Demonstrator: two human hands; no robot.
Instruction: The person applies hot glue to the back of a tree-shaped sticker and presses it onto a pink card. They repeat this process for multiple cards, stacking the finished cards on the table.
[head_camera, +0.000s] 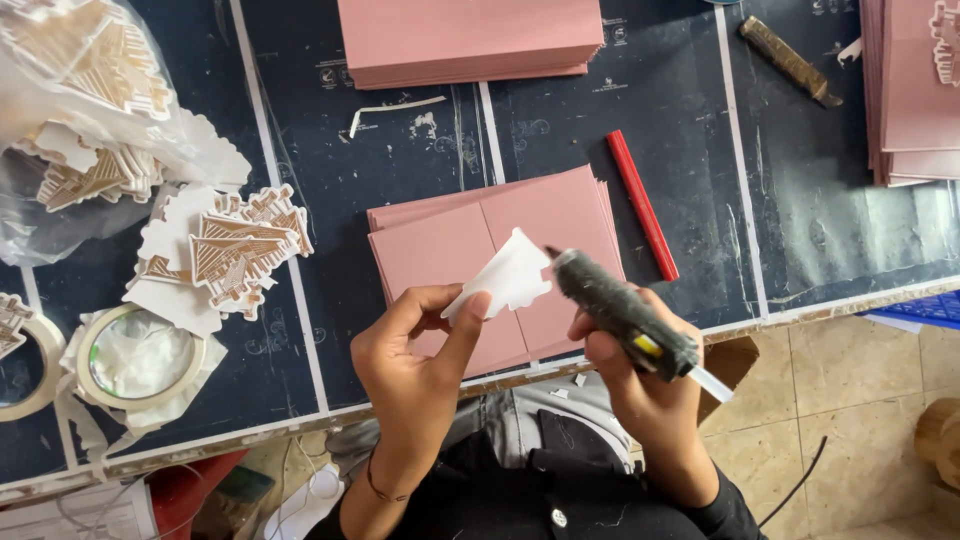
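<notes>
Hands: my left hand (425, 335) pinches a small white die-cut paper shape (507, 277) between thumb and fingers, blank side up; my right hand (640, 375) is wrapped tight around a black hot-glue gun (620, 312), its nozzle at the shape's right edge.
Where the work sits: both hover over a short stack of dusty-pink folded cards (500, 250) lying near the front edge of the dark blue counter (690, 120).
Risk, fingers: I judge the nozzle close to my left fingertips; a slip could burn them.
Risk, drips: glue could string onto the top pink card and mark it.
Risk, grip: the shape is held by one corner only, so nozzle pressure could bend it.
Edges: the counter's front lip runs just under my wrists; the glue gun's rear end overhangs it.
Open room: bare counter lies left of the cards, before the pile of gold-and-white cut-outs (235, 250).
Hemmed in: a red pencil-like stick (642, 205) lies just right of the cards; a taller pink card stack (470, 40) sits behind.
</notes>
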